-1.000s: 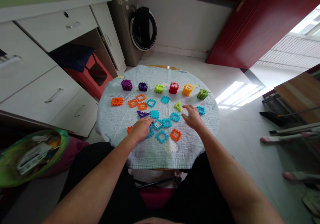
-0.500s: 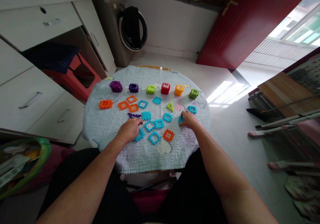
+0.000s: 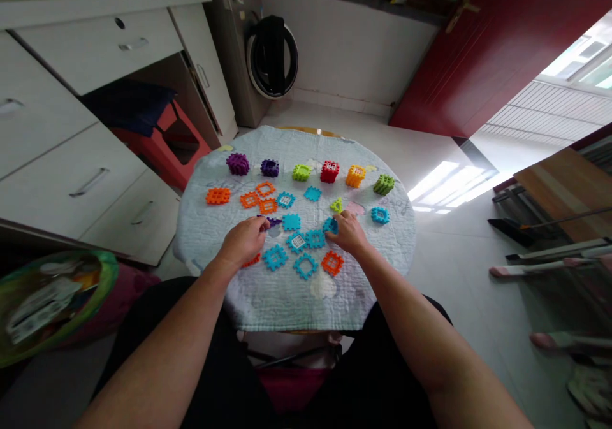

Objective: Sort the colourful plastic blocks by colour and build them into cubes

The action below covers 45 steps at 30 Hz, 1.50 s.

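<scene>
My right hand is closed on a blue interlocking plastic tile, its fingertips over the group of blue tiles on the table. My left hand has curled fingers beside a dark purple toothed piece; whether it grips anything is hidden. An orange tile shows partly under that hand. Between my hands lie a solid blue tile, a blue window tile and another blue tile. Nearer me are a blue tile, a blue frame and an orange window tile.
Stacked tiles line the far side: purple, dark purple, lime, red, yellow and green. Orange tiles lie at left. A cloth covers the table; a bin stands left.
My right hand has moved left with the blue tile, toward the other blue tiles. My left hand has shifted left, uncovering a blue tile and partly covering an orange one. The view has turned slightly left.
</scene>
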Available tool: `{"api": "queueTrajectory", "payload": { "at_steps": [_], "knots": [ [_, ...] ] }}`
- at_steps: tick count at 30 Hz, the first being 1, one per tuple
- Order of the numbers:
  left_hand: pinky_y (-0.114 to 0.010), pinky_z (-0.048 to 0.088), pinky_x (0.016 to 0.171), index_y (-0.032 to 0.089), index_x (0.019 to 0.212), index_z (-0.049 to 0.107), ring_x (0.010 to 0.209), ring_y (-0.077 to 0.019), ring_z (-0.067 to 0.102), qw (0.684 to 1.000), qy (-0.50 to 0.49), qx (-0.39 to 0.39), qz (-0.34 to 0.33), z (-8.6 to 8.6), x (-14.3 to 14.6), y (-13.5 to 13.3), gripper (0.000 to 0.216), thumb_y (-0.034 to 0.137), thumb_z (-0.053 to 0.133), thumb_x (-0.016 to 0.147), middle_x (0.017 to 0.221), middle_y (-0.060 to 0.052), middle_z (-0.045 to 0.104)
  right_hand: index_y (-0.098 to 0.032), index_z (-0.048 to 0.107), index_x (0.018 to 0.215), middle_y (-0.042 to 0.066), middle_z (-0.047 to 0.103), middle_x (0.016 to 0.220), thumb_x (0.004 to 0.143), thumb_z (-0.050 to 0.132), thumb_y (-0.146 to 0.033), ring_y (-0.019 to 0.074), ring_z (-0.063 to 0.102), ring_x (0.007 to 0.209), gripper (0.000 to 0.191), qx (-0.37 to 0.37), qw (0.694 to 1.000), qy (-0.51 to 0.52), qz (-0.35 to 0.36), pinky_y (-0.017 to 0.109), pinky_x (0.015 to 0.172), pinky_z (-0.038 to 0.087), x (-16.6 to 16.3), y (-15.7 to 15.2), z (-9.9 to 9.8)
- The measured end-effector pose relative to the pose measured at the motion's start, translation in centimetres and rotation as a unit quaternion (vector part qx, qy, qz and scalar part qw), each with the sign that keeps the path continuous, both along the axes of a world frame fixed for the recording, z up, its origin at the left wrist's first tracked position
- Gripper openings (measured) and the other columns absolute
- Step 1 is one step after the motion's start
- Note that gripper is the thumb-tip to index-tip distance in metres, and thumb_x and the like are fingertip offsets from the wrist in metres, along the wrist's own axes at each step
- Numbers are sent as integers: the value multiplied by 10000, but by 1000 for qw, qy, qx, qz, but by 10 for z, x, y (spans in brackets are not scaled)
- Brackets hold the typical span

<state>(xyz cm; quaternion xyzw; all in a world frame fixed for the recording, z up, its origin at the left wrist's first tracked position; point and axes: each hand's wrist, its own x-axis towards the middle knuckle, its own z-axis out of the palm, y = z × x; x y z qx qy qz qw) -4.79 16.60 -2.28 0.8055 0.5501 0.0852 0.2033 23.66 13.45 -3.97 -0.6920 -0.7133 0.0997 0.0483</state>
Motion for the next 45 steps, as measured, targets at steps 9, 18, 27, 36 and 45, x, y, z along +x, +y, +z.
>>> {"api": "queueTrajectory", "payload": {
  "at_steps": [9, 18, 27, 36, 45],
  "knots": [
    [-265, 445, 750, 192, 958, 600, 817, -181, 626, 1000, -7, -21, -15, 0, 1, 2, 231, 216, 463, 774, 882, -38, 679, -124, 597, 1056, 145, 544, 1079, 728, 631, -389, 258, 490, 1017, 422, -44, 999, -18, -25, 341, 901, 379, 1, 2, 0],
    [-268, 447, 766, 196, 979, 585, 854, -188, 628, 1000, 7, -28, -13, -1, 1, 1, 248, 244, 444, 781, 931, -50, 684, -126, 610, 1056, 117, 550, 1031, 674, 644, -351, 234, 504, 952, 445, -4, 998, 19, -53, 323, 881, 397, 23, 9, 7],
    [-259, 453, 721, 209, 977, 584, 807, -187, 636, 999, 5, -49, -11, -3, 3, 1, 269, 325, 464, 767, 902, -39, 684, -163, 561, 1202, 99, 527, 1114, 633, 644, -229, 227, 512, 998, 579, 64, 985, 14, -163, 332, 923, 397, 153, 4, 22],
    [-266, 454, 728, 204, 973, 581, 809, -189, 634, 998, 5, -63, -6, -5, 3, 3, 284, 357, 459, 767, 920, -46, 682, -147, 569, 1226, 121, 530, 1174, 630, 656, -199, 233, 506, 1006, 605, -13, 993, -23, -118, 331, 926, 367, 161, 19, 0],
    [-265, 455, 719, 208, 971, 574, 810, -189, 634, 998, 13, -69, -9, -4, 1, 5, 272, 366, 474, 772, 917, -47, 677, -138, 576, 1207, 131, 542, 1143, 638, 665, -216, 235, 518, 980, 580, -23, 991, -39, -124, 332, 918, 370, 162, 18, -2]
  ]
}}
